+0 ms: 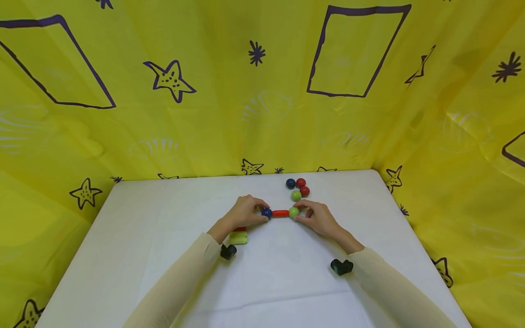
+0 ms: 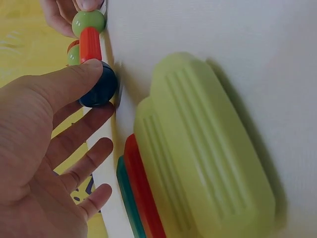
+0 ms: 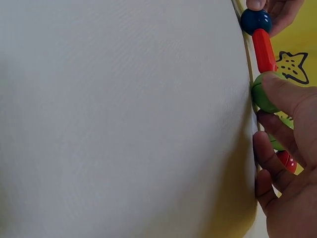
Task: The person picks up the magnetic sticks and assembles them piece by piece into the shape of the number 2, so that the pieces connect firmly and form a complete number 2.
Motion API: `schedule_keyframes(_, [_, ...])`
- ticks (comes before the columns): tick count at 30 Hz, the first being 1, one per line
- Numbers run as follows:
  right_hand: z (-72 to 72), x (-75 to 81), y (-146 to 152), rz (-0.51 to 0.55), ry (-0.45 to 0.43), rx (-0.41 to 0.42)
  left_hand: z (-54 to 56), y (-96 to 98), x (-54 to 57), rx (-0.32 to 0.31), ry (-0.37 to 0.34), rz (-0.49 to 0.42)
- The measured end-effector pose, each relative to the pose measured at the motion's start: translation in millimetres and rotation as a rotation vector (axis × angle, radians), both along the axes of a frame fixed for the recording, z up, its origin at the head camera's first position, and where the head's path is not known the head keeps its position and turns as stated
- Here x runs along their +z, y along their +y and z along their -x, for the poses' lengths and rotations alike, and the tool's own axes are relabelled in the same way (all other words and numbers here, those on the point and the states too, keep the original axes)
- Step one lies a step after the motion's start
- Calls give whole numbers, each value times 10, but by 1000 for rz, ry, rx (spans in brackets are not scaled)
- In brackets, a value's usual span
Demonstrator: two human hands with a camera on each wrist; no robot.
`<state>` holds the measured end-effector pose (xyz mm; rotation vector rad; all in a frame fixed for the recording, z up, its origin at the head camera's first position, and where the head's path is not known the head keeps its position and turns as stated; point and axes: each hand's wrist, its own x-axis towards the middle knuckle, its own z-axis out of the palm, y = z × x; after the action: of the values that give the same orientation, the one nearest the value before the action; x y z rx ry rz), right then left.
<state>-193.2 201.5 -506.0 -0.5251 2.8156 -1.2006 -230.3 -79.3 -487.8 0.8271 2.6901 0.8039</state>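
Observation:
My left hand pinches a dark blue ball between thumb and fingers. A red ribbed rod runs level from that ball to a light green ball, which my right hand pinches. The three pieces touch in a straight line, low over the white table. In the left wrist view the thumb lies over the blue ball. The right wrist view has the thumb across the green ball, the other fingers loosely bent below it.
Beyond the hands sits a cluster of balls: a blue one, two red ones and a green one. Under the left wrist lie light green rods, a red rod and a teal rod. Yellow curtains surround the table.

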Motion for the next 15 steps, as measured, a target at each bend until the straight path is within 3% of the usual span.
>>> schedule_keyframes(6, [-21, 22, -97, 25, 20, 26, -20, -97, 44, -5, 2, 4])
schedule_keyframes(15, [9, 56, -366, 18, -1, 17, -26, -314, 62, 52, -3, -14])
